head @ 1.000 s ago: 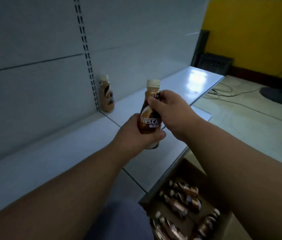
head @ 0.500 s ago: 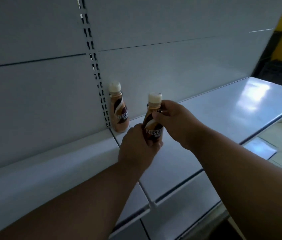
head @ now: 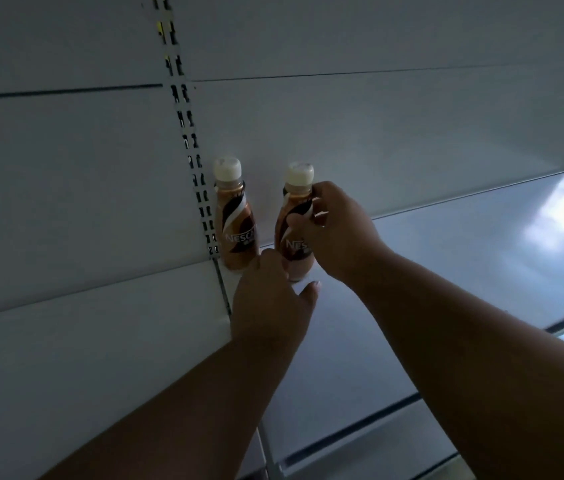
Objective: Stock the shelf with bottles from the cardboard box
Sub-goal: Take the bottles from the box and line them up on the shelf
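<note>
Two brown coffee bottles with cream caps stand upright at the back of the white shelf (head: 446,271). The first bottle (head: 237,230) stands against the slotted upright. The second bottle (head: 293,233) stands just to its right, its base on the shelf. My right hand (head: 337,233) is wrapped around the second bottle's neck and upper body. My left hand (head: 270,303) sits in front of that bottle's base, fingers loosely curled and touching its lower part, thumb out to the right. The cardboard box is out of view.
A slotted metal upright (head: 193,157) runs down the grey back panel (head: 377,133) left of the bottles. The shelf stretches to the right, with a bright glare patch (head: 557,216). A lower shelf edge (head: 360,455) shows at the bottom.
The bottle went from in front of the shelf to standing beside the first bottle at the back. My left hand slid from around its body down to its base. The view has moved closer.
</note>
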Demonstrator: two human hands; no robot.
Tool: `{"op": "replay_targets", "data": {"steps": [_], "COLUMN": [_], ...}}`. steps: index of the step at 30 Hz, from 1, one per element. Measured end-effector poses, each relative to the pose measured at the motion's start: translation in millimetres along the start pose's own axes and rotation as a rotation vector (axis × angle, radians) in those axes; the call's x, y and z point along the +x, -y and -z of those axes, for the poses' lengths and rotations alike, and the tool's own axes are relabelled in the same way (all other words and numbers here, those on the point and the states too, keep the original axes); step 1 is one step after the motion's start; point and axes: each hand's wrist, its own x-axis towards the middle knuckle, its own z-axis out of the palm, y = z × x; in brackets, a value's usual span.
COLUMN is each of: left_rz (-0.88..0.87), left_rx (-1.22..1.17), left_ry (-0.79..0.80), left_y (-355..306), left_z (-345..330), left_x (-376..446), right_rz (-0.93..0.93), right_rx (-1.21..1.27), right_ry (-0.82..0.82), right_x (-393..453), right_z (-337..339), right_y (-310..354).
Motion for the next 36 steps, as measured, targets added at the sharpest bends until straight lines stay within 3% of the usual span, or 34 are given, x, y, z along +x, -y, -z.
{"op": "replay_targets", "data": {"steps": [8,24,31,36], "left_rz": [-0.268,-0.215,-0.324,-0.374], "left_rx": [0.169,0.150,0.088,-0.001], "left_ry": [0.050,0.044,0.107,0.266], "left_y": [9.1,15.2,3.5,-16.1], "left_z": [4.8,-4.2,15.9,42.9], "left_x": [15.6,13.4,-0.7,-50.4], "right_rz": [-0.014,-0.036,-0.057,-0.105], "right_rx": [0.004,-0.042,-0.173,-0.275], "right_ry": [-0.014,-0.003,-0.127,-0.236], "right_x": [21.2,24.1,-35.2,-132.2], "right_z": [-14.0,-20.5,-0.2,32.1], "right_y": [5.9,12.8,6.1,-0.2]}}
